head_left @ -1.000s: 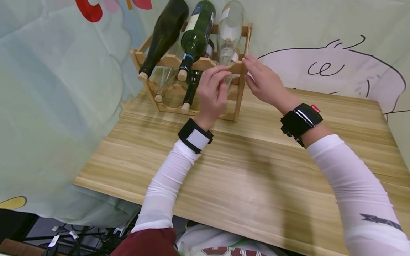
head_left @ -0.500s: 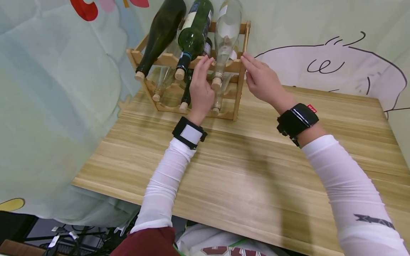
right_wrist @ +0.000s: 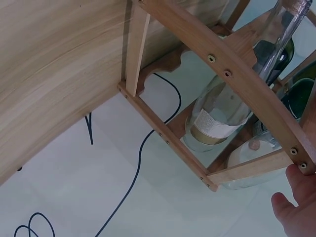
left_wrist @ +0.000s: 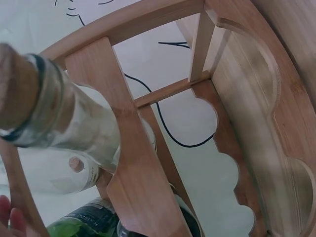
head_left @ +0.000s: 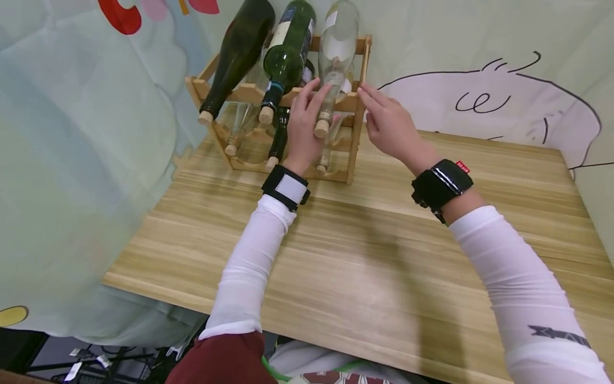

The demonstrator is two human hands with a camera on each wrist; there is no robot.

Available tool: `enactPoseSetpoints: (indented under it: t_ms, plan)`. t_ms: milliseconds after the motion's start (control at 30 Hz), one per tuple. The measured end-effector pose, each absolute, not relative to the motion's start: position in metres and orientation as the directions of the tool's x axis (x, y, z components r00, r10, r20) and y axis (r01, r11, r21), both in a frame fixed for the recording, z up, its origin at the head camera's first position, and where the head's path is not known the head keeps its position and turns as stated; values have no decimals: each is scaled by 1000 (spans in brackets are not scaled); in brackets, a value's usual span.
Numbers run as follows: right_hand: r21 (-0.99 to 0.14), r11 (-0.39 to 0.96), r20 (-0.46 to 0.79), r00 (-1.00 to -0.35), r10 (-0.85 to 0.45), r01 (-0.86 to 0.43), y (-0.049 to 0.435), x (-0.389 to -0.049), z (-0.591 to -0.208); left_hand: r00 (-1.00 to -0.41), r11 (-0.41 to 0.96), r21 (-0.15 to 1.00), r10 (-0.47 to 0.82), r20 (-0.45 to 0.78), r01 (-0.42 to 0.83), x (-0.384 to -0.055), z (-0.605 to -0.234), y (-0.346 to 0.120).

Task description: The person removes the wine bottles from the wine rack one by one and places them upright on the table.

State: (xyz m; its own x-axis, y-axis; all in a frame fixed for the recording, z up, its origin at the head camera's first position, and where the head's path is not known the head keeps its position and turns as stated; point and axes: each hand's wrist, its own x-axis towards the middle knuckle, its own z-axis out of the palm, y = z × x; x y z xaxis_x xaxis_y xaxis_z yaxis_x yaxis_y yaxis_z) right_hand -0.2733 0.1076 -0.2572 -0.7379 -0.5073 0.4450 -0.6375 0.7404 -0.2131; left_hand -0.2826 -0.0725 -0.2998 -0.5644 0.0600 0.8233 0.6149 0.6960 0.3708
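Note:
A wooden wine rack (head_left: 357,130) stands on the table, bottles lying in it with their corked necks toward me. At its upper right a clear glass bottle (head_left: 339,45) tilts neck-down; its cork (left_wrist: 17,91) looms large in the left wrist view. My left hand (head_left: 304,130) is just left of that neck, fingers extended upward at the front rail; whether they touch glass or wood is unclear. My right hand (head_left: 393,128) touches the rack's upper right corner with nearly straight fingers; in the right wrist view, fingertips (right_wrist: 298,177) meet the end of the side beam.
Beside the clear bottle lie a green labelled bottle (head_left: 283,61) and a dark green bottle (head_left: 242,48). Below are another dark bottle (head_left: 279,136) and clear ones. The wooden table (head_left: 364,256) extends toward me; a printed cloth (head_left: 479,32) hangs behind.
My left hand has shifted left off the front of the clear bottle's neck, uncovering its cork, and its fingers have straightened. My right hand stays at the rack's corner.

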Motion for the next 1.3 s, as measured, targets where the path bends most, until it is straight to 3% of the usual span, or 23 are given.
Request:
enactPoseSetpoints:
  t_ms: [367, 867, 1300]
  plan:
    - [-173, 747, 487, -715, -502, -642, 108, -276, -260, -497, 641, 383, -2, 868, 666, -286, -303, -68]
    - [-153, 783, 446, -749, -489, -603, 105, -272, -256, -403, 626, 343, -50, 914, 701, -262, -304, -69]
    - [-143, 786, 435, -751, -496, -602, 107, -273, -256, -276, 659, 216, -14, 961, 720, -233, -312, -71]
